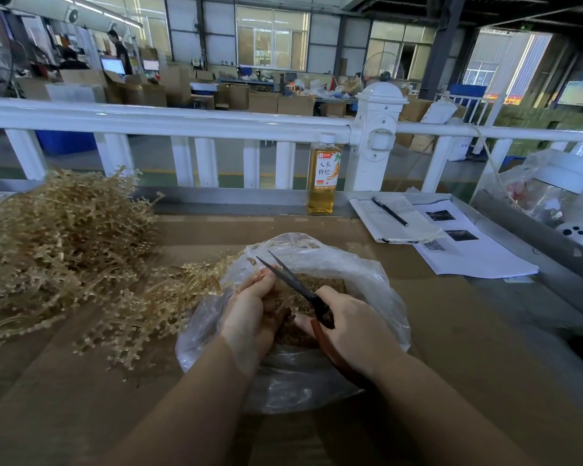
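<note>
The left hand [249,307] pinched a sprig [199,277] over the bag [367,274]; the right hand [347,327] gripped open scissors [297,286]. With the blades so near the left fingertips, a cut could nick them.

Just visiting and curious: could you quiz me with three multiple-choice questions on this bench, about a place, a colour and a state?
1. The slim black pen lies: A on the open white notebook; B in a bag; C on the floor.
2. The cap of the amber plastic bottle is: A red; B white; C blue.
3. The black-bladed scissors in the right hand are: A open; B shut; C sheathed.
Answers: A, it rests across the page; B, plainly white; A, both blade tips show apart.
</note>
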Motion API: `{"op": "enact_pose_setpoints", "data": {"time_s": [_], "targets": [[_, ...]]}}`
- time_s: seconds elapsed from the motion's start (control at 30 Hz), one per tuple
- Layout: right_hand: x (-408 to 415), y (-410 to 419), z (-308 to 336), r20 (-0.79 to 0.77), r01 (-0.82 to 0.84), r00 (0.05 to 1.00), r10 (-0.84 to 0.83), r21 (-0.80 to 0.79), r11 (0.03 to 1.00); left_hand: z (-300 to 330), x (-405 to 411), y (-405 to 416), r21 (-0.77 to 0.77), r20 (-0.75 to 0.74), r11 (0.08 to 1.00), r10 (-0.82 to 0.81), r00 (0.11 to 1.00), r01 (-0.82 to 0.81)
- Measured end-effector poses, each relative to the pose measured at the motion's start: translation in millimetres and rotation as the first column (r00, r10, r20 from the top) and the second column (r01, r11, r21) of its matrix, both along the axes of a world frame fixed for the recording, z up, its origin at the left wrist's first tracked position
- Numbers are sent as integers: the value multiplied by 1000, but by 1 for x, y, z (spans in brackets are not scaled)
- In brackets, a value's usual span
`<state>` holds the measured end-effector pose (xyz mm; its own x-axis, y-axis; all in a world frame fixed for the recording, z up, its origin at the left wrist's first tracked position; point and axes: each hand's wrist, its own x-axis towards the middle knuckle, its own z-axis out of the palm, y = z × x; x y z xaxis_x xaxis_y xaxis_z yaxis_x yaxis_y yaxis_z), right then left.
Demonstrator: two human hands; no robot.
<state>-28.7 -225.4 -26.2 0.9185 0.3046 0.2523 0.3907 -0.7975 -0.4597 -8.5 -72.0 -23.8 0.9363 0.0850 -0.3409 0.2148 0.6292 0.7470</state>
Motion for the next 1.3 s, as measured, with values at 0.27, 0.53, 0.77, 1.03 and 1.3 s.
{"op": "enact_pose_setpoints", "data": {"time_s": [0.27, 0.53, 0.77, 1.03, 1.3], "targets": [[0, 2, -4, 12, 22, 1000, -22, -46, 999, -3, 6, 1, -32, -81, 998, 43, 996, -46], [-2, 4, -4, 36, 30, 999, -27, -61, 998, 0, 6, 0, -69, -101, 996, 49, 994, -57], [-5, 4, -7, 87, 55, 995, -48, -87, 995, 2, 5, 0, -67, -117, 994, 83, 990, -91], [-5, 4, -8, 100, 56, 994, -46, -99, 994, -4, 5, -1, -84, -42, 994, 63, 997, -66], [-4, 5, -8, 87, 57, 995, -49, -93, 994, -9, 8, 4, -110, -47, 994, 8, 999, -13]]}}
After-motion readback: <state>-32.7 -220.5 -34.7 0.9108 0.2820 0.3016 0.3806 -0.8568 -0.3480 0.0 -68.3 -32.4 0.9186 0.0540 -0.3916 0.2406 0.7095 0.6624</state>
